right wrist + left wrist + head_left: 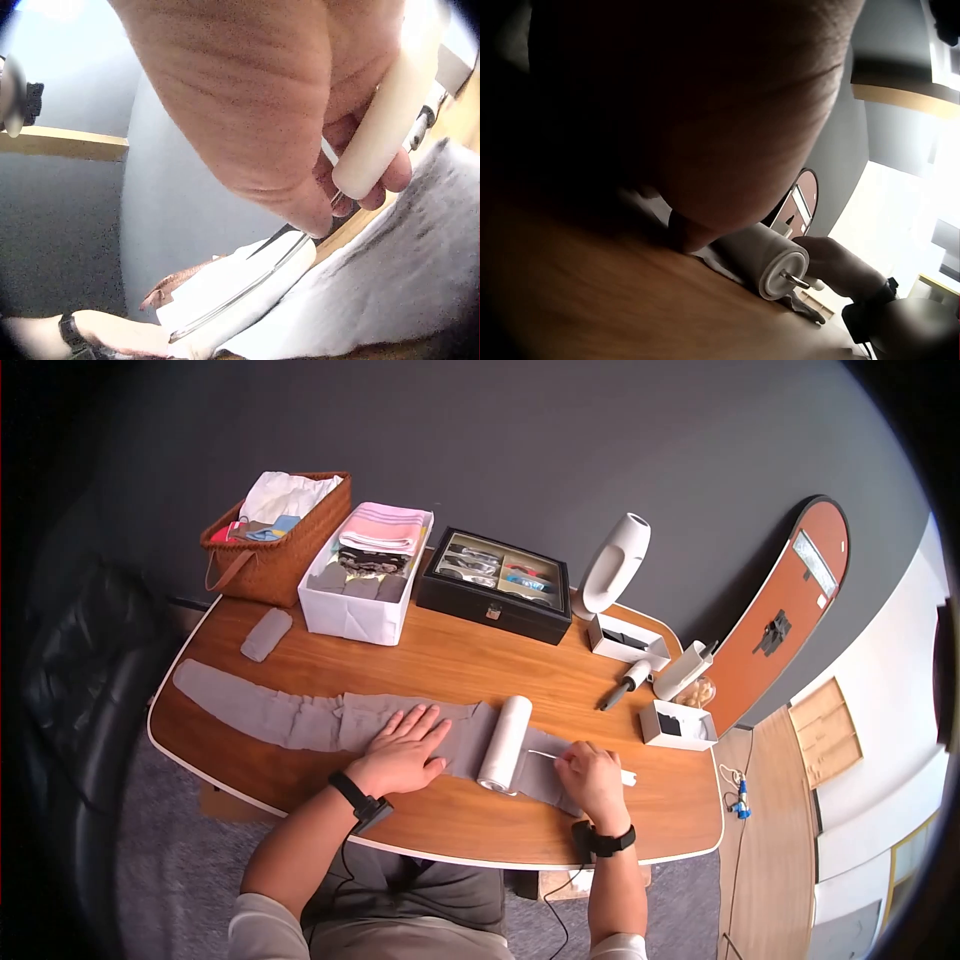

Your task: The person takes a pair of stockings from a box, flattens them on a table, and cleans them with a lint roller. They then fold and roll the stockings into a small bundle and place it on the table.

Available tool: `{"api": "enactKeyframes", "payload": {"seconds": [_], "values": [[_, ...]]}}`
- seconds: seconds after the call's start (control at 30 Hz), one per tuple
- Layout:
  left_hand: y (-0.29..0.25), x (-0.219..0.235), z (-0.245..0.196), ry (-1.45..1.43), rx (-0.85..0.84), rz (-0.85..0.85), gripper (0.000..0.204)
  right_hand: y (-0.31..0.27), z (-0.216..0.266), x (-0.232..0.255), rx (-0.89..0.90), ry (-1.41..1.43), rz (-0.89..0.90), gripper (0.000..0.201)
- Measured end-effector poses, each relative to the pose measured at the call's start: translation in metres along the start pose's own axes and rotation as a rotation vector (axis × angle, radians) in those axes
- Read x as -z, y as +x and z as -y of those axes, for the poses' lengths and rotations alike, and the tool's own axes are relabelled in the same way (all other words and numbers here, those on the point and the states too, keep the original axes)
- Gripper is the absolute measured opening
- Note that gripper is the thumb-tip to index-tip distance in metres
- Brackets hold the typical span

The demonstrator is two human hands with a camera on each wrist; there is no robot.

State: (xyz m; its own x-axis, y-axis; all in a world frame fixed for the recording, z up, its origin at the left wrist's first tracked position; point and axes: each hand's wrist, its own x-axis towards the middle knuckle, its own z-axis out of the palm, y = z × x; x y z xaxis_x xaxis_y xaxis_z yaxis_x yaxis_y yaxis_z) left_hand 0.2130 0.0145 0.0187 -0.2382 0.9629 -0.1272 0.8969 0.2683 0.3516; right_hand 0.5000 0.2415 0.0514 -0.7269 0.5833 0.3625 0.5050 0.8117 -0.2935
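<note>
A long grey stocking-like piece of fabric (pixel 290 720) lies spread across the table, slightly wrinkled. My left hand (pixel 402 752) rests flat on its middle, fingers straight. Just right of that hand, a white lint roller (pixel 508 740) lies crosswise over the fabric. My right hand (pixel 594 778) grips its white handle (pixel 386 120), with the fingers curled round it in the right wrist view. A thin metal rod joins handle and roller. In the left wrist view the roller's round end (pixel 784 275) shows beyond my left thumb.
A small grey folded bundle (pixel 267 635) lies at the back left. Behind stand a brown basket (pixel 280 565), a white box of folded cloths (pixel 350 622) and a black glasses case (pixel 490 612). Small white boxes (pixel 680 726), a dark-tipped brush (pixel 627 685) and an oval mirror (pixel 780 610) stand right.
</note>
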Motion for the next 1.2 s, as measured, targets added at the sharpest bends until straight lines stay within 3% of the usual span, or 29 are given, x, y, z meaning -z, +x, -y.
{"api": "enactKeyframes", "payload": {"seconds": [0.2,0.57,0.63,0.73,0.87,1.2], "values": [[-0.005,0.004,0.007,-0.018,-0.003,0.007,0.079,0.005,0.005,-0.011,0.039,-0.022,-0.001,0.017],[-0.008,0.013,0.005,-0.014,0.002,0.047,0.081,-0.048,-0.07,0.047,-0.091,-0.241,-0.034,0.03],[-0.007,0.023,-0.004,-0.004,0.027,0.08,0.08,-0.044,-0.067,0.046,-0.062,-0.23,-0.05,0.031],[0.004,0.016,-0.02,0.041,-0.042,-0.071,0.076,-0.032,-0.055,0.048,-0.043,-0.25,-0.049,0.033],[0.024,0.01,-0.057,-0.024,-0.164,-0.137,0.068,-0.016,-0.046,0.046,-0.029,-0.236,-0.053,0.034],[0.07,-0.023,-0.075,-0.02,-0.133,0.0,0.074,-0.007,-0.047,0.024,-0.047,-0.209,-0.013,0.033]]}}
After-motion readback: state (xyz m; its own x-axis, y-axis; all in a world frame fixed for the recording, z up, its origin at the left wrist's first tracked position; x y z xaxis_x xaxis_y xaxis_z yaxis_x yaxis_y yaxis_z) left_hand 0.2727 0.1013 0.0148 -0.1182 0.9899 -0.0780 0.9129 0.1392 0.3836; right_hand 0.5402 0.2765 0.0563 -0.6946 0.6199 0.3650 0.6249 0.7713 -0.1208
